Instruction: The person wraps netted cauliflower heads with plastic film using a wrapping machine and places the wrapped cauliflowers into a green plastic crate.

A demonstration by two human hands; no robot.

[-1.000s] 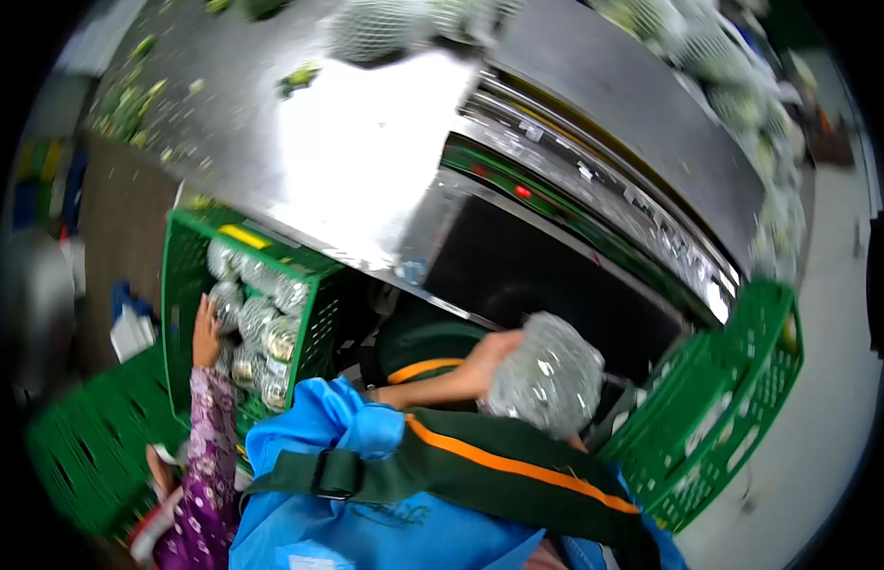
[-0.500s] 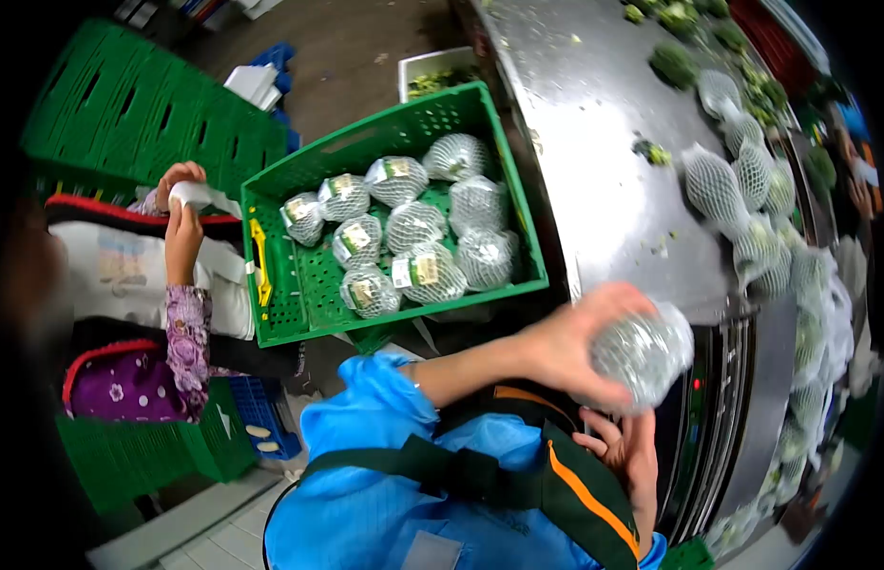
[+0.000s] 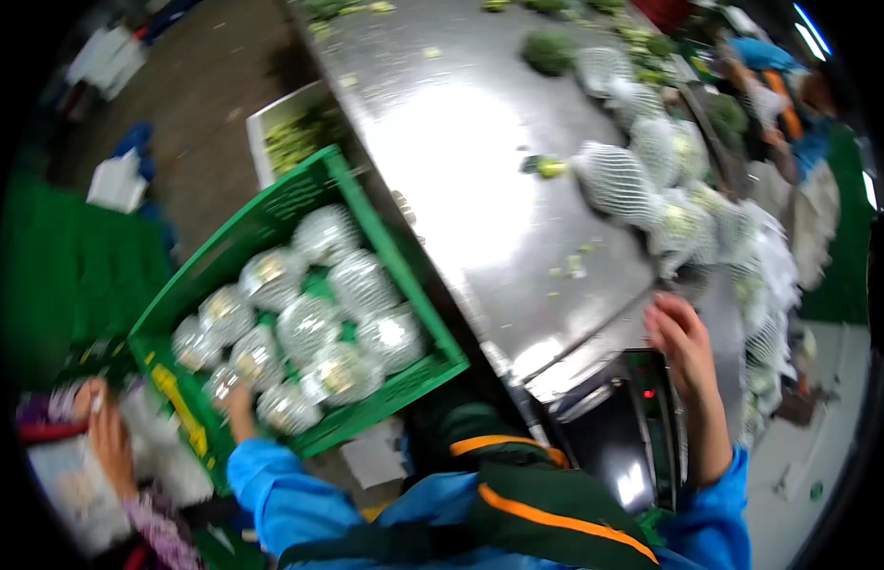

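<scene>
Two hands apart: left hand [image 3: 238,410] reaching into green crate [image 3: 404,275], fingers hidden among netted produce [image 3: 309,328]; grip unclear. Right hand [image 3: 680,337], spread and empty, at table's [image 3: 461,190] 5 o'clock edge. Best set bundles snugly.

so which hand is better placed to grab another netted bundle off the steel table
Right. The right hand is raised, empty, at the steel table edge, close to the netted bundles. The left hand is down in the green crate.

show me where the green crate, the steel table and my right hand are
green crate [image 3: 418,372], head view, on its near rim.
steel table [image 3: 461,180], head view, on its bare shiny top.
right hand [image 3: 678,334], head view, on the back of the hand.
</scene>
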